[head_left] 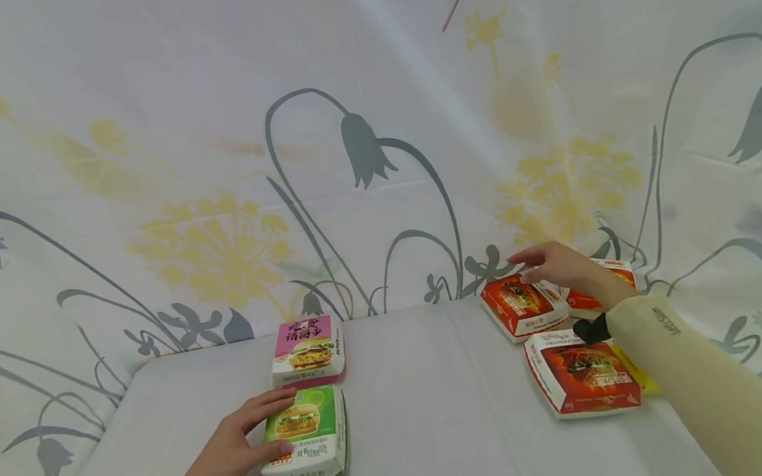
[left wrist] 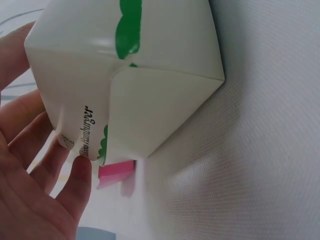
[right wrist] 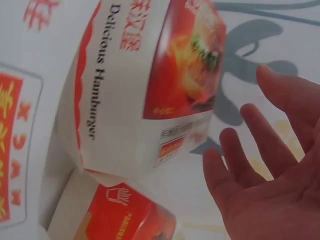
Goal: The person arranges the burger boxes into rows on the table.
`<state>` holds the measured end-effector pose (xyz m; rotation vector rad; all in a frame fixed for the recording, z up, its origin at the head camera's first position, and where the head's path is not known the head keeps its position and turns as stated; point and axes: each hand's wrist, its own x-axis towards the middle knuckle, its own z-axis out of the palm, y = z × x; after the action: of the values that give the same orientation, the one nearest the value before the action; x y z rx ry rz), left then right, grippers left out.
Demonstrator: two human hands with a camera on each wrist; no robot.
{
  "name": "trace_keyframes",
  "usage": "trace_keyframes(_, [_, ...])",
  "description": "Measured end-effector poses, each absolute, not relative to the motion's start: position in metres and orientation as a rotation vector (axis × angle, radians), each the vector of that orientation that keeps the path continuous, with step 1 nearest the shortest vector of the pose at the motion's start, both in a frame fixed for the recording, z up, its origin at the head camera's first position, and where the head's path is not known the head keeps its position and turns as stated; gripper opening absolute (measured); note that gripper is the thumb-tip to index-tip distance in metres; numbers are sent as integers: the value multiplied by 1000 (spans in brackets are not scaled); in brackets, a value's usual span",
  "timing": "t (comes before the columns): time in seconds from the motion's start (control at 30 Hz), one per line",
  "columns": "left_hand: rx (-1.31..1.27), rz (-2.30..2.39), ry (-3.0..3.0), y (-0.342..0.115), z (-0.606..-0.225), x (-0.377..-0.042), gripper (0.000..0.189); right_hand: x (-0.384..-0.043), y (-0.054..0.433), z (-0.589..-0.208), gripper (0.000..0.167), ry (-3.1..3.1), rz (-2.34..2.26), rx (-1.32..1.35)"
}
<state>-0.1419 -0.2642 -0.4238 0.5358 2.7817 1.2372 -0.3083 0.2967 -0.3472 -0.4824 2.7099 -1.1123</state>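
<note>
My left hand (head_left: 239, 443) rests over the left side of a green and white hamburger box (head_left: 303, 436), thumb and fingers spread across its top. The left wrist view shows the fingers against the white box (left wrist: 125, 95), which sits on the cloth. My right hand (head_left: 563, 269) hovers at a red and white hamburger box (head_left: 519, 306) at the back right. In the right wrist view, loosely extended fingers (right wrist: 245, 170) stand apart from that box (right wrist: 185, 65). A pink hamburger box (head_left: 308, 350) lies just behind the green one.
Another red box (head_left: 586, 375) lies nearer on the right, and one more (head_left: 613, 278) shows partly behind my right wrist. A yellow item (head_left: 645, 378) is partly covered by my sleeve. White cloth (head_left: 424, 410) covers the table; a flower-patterned curtain (head_left: 367, 217) hangs behind.
</note>
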Motion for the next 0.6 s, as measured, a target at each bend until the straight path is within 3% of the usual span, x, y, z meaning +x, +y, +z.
trace_keyframes(0.6, [580, 1277, 2792, -265, -426, -142, 55, -320, 305, -365, 47, 2750, -900, -335])
